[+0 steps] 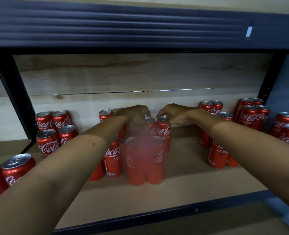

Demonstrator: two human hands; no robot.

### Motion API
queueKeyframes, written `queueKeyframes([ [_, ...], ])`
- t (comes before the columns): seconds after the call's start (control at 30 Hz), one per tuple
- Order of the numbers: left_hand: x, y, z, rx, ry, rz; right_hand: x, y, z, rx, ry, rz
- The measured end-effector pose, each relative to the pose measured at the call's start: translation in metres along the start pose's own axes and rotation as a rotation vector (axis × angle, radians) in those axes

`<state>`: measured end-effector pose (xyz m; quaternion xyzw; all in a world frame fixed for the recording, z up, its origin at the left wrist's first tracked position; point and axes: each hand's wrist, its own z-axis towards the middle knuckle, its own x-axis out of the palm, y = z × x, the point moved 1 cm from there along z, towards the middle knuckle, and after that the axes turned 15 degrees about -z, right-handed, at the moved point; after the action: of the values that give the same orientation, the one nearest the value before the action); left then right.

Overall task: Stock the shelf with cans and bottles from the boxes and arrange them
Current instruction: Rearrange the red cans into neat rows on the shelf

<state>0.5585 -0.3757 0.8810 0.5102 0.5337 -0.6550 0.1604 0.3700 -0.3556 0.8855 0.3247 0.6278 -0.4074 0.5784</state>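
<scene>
At the bottom of the frame runs the dark front edge of the shelf (157, 216), its brown board stretching back to a pale wooden wall. Two bare forearms reach in from the lower left and lower right corners. Near the centre stands a pair of tall red cans (144, 160), partly blurred, with another tall can (113, 156) just left of them. Behind these, in the middle of the frame, the left hand (135, 118) curls its fingers over the top of a can (150, 123), while the right hand (172, 115) pinches the rim of the neighbouring can (163, 131); the two cans stand upright, touching. Further groups of red cans sit at lower left (16, 168), at mid left (55, 129), right of centre (216, 153), and at the far right (254, 116) against the back wall.
</scene>
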Motion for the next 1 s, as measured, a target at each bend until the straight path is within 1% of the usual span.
queueKeyframes([
  [0.13,0.001,0.0,0.001,-0.022,0.002,0.005,0.004,0.002,-0.002,0.009,0.0,0.036],
  [0.23,0.002,-0.004,0.001,-0.018,-0.014,0.068,0.002,0.001,-0.008,0.047,-0.012,0.047],
  [0.37,-0.004,-0.016,0.0,0.058,-0.087,0.071,-0.006,-0.007,-0.029,0.122,-0.074,0.094],
  [0.5,-0.009,-0.046,0.002,0.176,-0.142,0.112,-0.021,-0.026,-0.066,0.218,-0.141,0.068],
  [0.6,-0.007,-0.074,0.011,0.253,-0.148,0.117,-0.028,-0.05,-0.098,0.3,-0.199,0.041],
  [0.73,-0.001,-0.111,0.031,0.299,-0.136,0.132,-0.031,-0.088,-0.131,0.395,-0.234,-0.007],
  [0.87,0.011,-0.141,0.06,0.284,-0.101,0.14,-0.019,-0.139,-0.139,0.479,-0.21,-0.001],
  [0.93,0.02,-0.153,0.079,0.267,-0.074,0.149,-0.009,-0.166,-0.136,0.505,-0.157,0.007],
  [1.0,0.03,-0.164,0.099,0.24,-0.04,0.131,-0.001,-0.189,-0.13,0.492,-0.084,-0.02],
])
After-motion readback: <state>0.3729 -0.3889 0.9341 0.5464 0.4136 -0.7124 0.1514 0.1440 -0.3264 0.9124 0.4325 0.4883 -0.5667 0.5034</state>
